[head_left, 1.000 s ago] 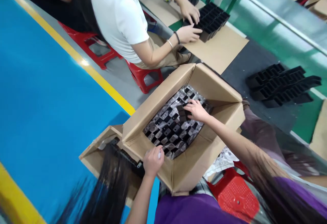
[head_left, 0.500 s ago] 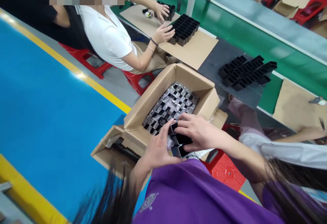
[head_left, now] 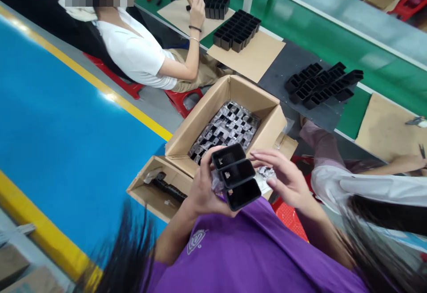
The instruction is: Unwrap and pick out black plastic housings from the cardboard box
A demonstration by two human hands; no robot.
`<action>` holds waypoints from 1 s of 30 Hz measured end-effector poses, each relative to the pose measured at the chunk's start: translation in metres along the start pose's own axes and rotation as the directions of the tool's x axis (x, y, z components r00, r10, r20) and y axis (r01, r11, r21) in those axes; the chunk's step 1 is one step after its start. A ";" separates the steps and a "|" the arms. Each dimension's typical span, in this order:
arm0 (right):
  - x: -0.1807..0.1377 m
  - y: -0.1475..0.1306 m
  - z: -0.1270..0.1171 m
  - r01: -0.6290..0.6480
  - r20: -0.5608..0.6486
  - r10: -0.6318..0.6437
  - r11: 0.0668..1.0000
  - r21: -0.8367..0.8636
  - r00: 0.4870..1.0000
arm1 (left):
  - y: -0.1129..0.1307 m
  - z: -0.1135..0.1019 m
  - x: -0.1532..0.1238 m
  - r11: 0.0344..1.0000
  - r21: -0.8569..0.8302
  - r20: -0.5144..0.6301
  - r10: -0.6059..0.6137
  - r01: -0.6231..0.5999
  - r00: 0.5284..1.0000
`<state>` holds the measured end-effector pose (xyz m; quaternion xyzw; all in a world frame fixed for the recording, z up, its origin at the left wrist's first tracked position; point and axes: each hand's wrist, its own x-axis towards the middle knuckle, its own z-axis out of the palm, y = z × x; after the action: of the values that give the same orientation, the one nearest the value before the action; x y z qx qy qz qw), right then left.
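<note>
Three black rectangular plastic cases (head_left: 232, 173) stand side by side in my left hand (head_left: 203, 190), their hollow openings facing up at me. My left fingers wrap round them from the left, with a bit of clear plastic film (head_left: 217, 181) pressed against their side. My right hand (head_left: 287, 177) hovers just right of the cases, fingers apart and holding nothing. Beyond both hands, an open cardboard box (head_left: 256, 90) holds rows of small black and silvery wrapped pieces (head_left: 227, 128).
A box flap compartment (head_left: 140, 188) with a black strip of parts lies left. Black cases (head_left: 238, 28) stand in rows on cardboard by a co-worker in white (head_left: 133, 52); more cases (head_left: 323, 83) lie on the dark table. Another person (head_left: 360, 188) sits right, near a red stool (head_left: 290, 217).
My right hand has pulled out of the cases and moved right, its fingers opening. My left hand keeps hold of the cases. The co-worker's hands have moved back from the nearer rows.
</note>
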<state>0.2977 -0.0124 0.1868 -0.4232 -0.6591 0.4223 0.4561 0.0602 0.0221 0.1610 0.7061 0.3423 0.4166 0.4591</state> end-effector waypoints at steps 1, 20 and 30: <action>-0.009 0.002 0.007 -0.012 0.006 0.012 1.000 -0.006 1.000 | 0.003 0.002 0.000 1.000 0.003 0.004 -0.030 0.030 1.000; -0.065 0.009 0.053 -0.057 -0.192 0.068 0.997 0.061 0.979 | 0.023 0.014 -0.022 0.961 0.007 0.152 -0.274 0.276 0.950; -0.068 0.010 0.054 -0.086 -0.175 0.114 0.983 0.160 0.978 | 0.030 0.014 -0.022 0.947 0.019 0.144 -0.319 0.320 0.937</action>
<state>0.2627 -0.0827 0.1484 -0.4571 -0.5580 0.4532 0.5237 0.0666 -0.0125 0.1792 0.6683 0.4170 0.2848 0.5462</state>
